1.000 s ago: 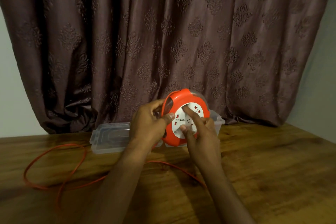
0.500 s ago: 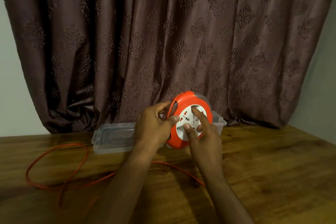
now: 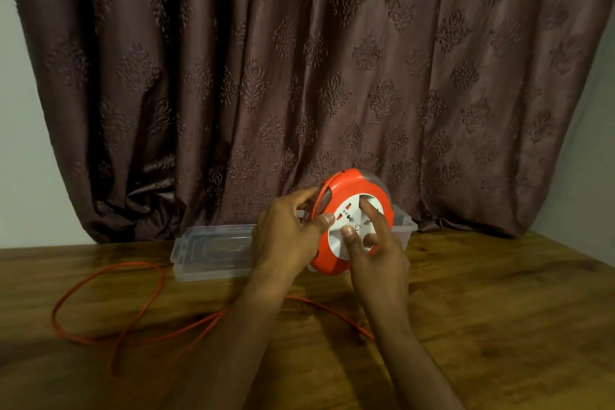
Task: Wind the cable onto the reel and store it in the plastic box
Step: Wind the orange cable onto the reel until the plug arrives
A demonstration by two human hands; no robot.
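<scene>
A person's left hand [image 3: 286, 236] grips the rim of an orange reel [image 3: 352, 220] held upright above a wooden table [image 3: 499, 309], while the right hand [image 3: 376, 250] pinches its white centre. Loose cable [image 3: 109, 309] loops across the table beside a clear plastic box [image 3: 213, 253].

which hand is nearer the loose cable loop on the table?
Left. The left hand grips the reel's left edge, on the loop's side; the right hand works the reel's white face, farther right.
</scene>
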